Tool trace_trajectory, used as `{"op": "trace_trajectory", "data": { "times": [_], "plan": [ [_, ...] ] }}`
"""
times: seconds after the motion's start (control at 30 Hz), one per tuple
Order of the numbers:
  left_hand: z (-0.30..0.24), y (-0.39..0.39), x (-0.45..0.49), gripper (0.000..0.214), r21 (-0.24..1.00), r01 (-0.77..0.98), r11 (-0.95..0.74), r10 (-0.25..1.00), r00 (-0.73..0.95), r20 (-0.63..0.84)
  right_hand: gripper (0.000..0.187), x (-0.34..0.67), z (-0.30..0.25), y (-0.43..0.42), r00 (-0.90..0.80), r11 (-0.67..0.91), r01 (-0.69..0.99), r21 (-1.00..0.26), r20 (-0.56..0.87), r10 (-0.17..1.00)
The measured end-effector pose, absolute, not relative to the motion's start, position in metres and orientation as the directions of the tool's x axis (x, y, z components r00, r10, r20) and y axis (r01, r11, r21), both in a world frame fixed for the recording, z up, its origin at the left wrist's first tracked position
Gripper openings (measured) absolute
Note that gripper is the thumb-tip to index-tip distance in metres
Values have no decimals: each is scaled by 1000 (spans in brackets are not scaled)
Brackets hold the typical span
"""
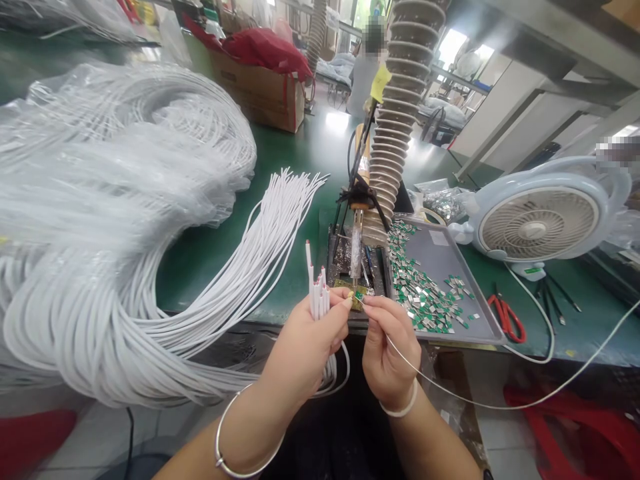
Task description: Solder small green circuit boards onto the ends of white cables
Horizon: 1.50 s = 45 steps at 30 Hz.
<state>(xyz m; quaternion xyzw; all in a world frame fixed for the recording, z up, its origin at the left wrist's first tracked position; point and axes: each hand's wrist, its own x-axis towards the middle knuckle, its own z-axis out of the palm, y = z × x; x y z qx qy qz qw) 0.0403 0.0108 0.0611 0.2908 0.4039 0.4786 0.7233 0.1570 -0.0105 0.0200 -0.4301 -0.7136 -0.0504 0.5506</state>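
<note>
Across the green table (210, 280), most white cable (100, 320) is lying coiled, while the left hand (305, 353) is clamping a cut bundle (317, 300) and the right hand (390, 353) is pinching what seems a thin wire (450, 395) between closed fingers.

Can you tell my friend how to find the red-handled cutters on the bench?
Find the pale blue desk fan on the green workbench. Just below it, between the metal tray and some thin dark tools, lie the red-handled cutters. Their bright red handles set them apart from the dark tools beside them.
</note>
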Motion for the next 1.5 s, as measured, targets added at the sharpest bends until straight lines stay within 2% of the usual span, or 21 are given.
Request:
{"op": "trace_trajectory", "data": {
  "times": [0.5,0.93,1.07,1.27,1.37,1.5],
  "plan": [
    [62,10,40,16,810,-454,371,928,215,-304,30,156,21,-10,-19,626,667,-404,831,556],
    [48,10,37,14,815,-427,391,919,235,-317,29,158,16,-14,5,614,637,-465,800,600],
    [41,8,32,15,881,-328,342,934,222,-280,31,160,14,-17,73,575,577,-581,737,672],
    [36,7,27,11,960,-166,224,961,202,-189,13,160,16,-19,78,439,542,-717,563,823],
    [38,6,26,13,975,-75,208,961,201,-189,12,160,16,-19,73,456,547,-703,582,810],
    [39,8,22,14,990,4,143,959,246,-139,17,161,16,-16,47,530,597,-602,685,727]
  ]
}}
